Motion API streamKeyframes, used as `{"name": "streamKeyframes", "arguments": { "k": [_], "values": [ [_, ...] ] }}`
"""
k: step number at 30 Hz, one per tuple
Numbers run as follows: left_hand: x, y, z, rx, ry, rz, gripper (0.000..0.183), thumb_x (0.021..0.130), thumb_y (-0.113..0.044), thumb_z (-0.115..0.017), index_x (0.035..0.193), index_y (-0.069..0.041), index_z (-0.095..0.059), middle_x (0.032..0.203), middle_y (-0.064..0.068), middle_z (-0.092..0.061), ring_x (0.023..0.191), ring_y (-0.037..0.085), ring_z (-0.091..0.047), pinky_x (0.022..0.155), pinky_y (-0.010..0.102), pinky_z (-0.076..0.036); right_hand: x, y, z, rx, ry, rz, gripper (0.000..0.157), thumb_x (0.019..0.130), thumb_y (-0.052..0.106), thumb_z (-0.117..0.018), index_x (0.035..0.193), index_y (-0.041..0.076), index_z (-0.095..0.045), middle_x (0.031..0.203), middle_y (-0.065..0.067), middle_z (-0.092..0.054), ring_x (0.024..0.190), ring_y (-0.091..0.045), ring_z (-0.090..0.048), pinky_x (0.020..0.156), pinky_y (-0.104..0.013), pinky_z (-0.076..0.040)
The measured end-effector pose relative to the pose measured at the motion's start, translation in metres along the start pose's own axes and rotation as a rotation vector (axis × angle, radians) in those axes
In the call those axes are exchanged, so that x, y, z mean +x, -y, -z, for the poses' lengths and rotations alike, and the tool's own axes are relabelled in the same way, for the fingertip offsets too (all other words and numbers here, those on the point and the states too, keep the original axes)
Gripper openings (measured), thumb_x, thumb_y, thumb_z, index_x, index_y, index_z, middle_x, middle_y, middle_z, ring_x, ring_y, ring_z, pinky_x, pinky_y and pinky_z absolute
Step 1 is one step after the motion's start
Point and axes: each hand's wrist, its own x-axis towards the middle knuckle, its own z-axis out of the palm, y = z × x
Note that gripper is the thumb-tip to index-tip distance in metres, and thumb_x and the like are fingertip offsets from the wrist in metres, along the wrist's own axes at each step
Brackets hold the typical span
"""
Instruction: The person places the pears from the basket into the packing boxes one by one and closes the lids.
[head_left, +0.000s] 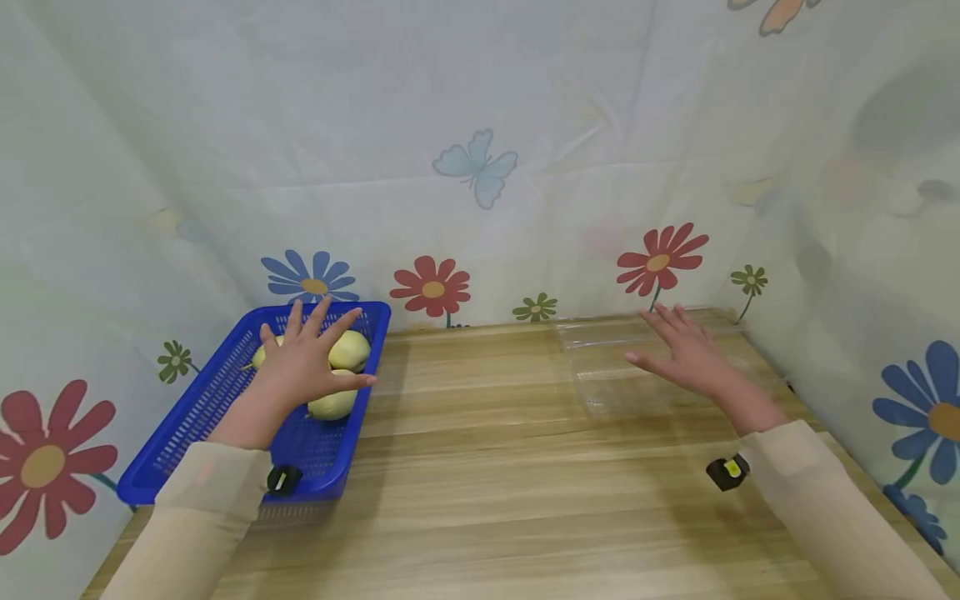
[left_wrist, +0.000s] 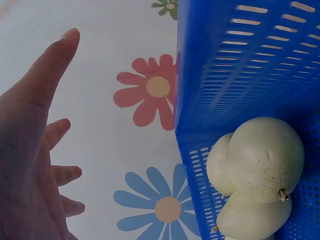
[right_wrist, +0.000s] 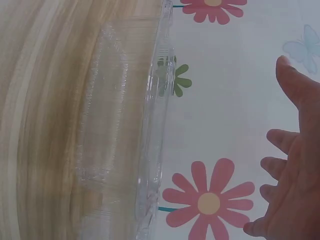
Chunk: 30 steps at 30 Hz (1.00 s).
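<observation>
My left hand (head_left: 296, 367) hovers over the blue plastic basket (head_left: 371, 358), fingers spread and nothing held. Below it in the basket lie several pale yellow-green melons (head_left: 349, 350), partly hidden by the hand in the head view. The left wrist view shows the melons (left_wrist: 265, 155) clustered in one corner, with small dry stems. My right hand (head_left: 686, 354) is held with fingers extended above a clear plastic container (head_left: 600, 375) on the right of the table. In the right wrist view the container (right_wrist: 112, 105) shows ridged, see-through walls, and the right hand (right_wrist: 295, 165) is apart from it.
The wood-grain table (head_left: 465, 467) stretches between the basket and the container. A white curtain (head_left: 525, 100) printed with flowers and butterflies hangs behind and on both sides, close to the table's edges. A small black camera sits at each wrist.
</observation>
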Motion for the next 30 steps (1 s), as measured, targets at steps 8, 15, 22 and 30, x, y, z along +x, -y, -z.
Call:
{"name": "streamKeyframes", "arguments": {
  "k": [8,15,22,30],
  "values": [
    [-0.006,-0.003,-0.001,0.007,-0.005,0.008,0.108,0.079,-0.072,-0.072,0.163,-0.024,-0.024,0.169,0.027,-0.014,0.154,0.060,-0.004,0.111,0.089,-0.003,-0.007,-0.005,-0.007,0.021,-0.072,0.014,0.087,0.097,0.058,-0.060,0.158,0.002,-0.032,0.165,-0.032,-0.024,0.155,-0.054,-0.012,0.115,-0.084,-0.014],
    [-0.013,-0.005,0.001,0.004,-0.021,0.005,0.106,0.081,-0.069,-0.073,0.163,-0.021,-0.027,0.168,0.028,-0.019,0.153,0.060,-0.008,0.113,0.087,-0.007,-0.013,-0.011,-0.014,0.058,-0.128,0.023,0.079,0.099,0.049,-0.061,0.157,0.001,-0.035,0.163,-0.032,-0.028,0.153,-0.056,-0.017,0.118,-0.079,-0.017],
    [-0.018,-0.007,0.002,0.007,-0.015,-0.006,0.105,0.082,-0.071,-0.070,0.162,-0.017,-0.029,0.166,0.029,-0.024,0.152,0.060,-0.014,0.113,0.086,-0.012,-0.021,-0.015,-0.019,0.100,-0.159,0.003,0.078,0.100,0.047,-0.061,0.155,-0.003,-0.036,0.161,-0.034,-0.031,0.152,-0.057,-0.019,0.119,-0.077,-0.019],
    [-0.025,-0.010,0.000,0.016,-0.042,-0.022,0.098,0.085,-0.068,-0.070,0.160,-0.018,-0.033,0.164,0.027,-0.032,0.150,0.058,-0.022,0.113,0.085,-0.017,-0.033,-0.018,-0.021,0.147,-0.161,-0.021,0.075,0.101,0.043,-0.061,0.155,-0.004,-0.037,0.161,-0.035,-0.030,0.152,-0.057,-0.018,0.118,-0.079,-0.019]
  ]
}}
